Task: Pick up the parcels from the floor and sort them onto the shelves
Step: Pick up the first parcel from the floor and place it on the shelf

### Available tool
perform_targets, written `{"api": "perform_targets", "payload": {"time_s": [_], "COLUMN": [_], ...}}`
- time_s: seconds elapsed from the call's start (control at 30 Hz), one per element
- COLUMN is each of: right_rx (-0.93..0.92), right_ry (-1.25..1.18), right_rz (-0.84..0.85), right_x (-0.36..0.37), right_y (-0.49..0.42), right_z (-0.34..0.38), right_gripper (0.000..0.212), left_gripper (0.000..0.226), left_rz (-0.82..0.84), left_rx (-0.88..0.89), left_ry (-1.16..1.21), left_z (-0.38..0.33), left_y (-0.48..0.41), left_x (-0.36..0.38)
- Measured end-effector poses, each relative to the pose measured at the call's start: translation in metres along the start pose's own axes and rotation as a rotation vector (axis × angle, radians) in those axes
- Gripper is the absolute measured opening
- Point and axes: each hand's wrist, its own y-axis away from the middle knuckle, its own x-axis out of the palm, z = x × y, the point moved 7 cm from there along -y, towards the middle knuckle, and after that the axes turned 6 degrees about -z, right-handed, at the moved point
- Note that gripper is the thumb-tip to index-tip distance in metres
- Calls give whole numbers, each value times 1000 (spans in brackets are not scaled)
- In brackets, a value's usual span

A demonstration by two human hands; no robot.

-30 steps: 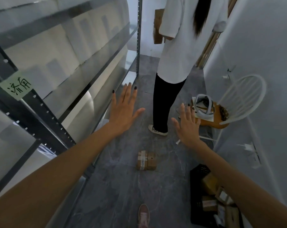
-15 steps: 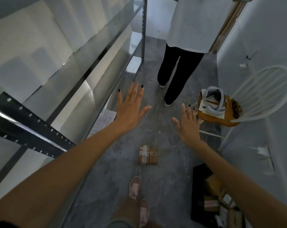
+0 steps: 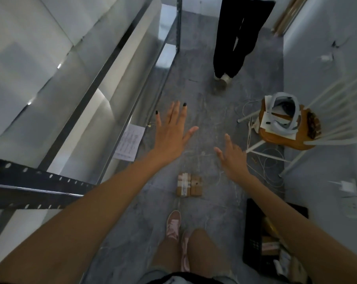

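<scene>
Two small brown cardboard parcels (image 3: 189, 184) lie side by side on the grey floor, the left one taped with a label. My left hand (image 3: 172, 134) is stretched out above and beyond them, fingers spread and straight, holding nothing. My right hand (image 3: 231, 155) reaches forward to the right of the parcels, fingers relaxed and empty. Neither hand touches a parcel. The metal shelves (image 3: 103, 83) run along the left side.
A black crate (image 3: 253, 238) with several more parcels sits at the lower right. A white wire chair (image 3: 292, 138) holding a headset stands to the right, with cables on the floor. Another person's legs (image 3: 232, 44) stand ahead. A paper sheet (image 3: 130, 142) lies by the shelf base.
My view has tilted down and moved forward, so my own legs and pink shoes now show. The other person has stepped further away. Both hands stay open and have lowered toward the parcels.
</scene>
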Motion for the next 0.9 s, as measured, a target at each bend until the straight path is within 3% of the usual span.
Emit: {"api": "perform_targets", "payload": {"time_s": [0.17,0.27,0.37,0.43,0.53,0.63,0.8,0.9], "right_rx": [40,107,166,193,268,484,728,755], "right_ry": [-63,-195,-297,-308,-389,-517,-593,-555], "right_rz": [138,222,320,389,453,528,582,592], "right_x": [54,92,138,173,235,319,479,567], "right_y": [-19,-37,-57,-69,-85,-93,-102,-115], "right_z": [-12,-22,-37,-50,-76,-114,-178,-207], "right_gripper": [70,59,31,32,22,13,31,21], "left_gripper": [74,70,59,50,43,36,37,47], "left_rz": [85,144,195,218,315,396,477,529], "left_rx": [-37,-148,-336,-522,-718,-876,-1009,-1048], "left_ry": [44,130,434,643,682,673,685,691], "left_z": [18,39,55,68,93,122,160,184], "left_y": [-7,-8,-4,3,21,47,92,113], "left_x": [53,98,156,200,285,384,557,648]}}
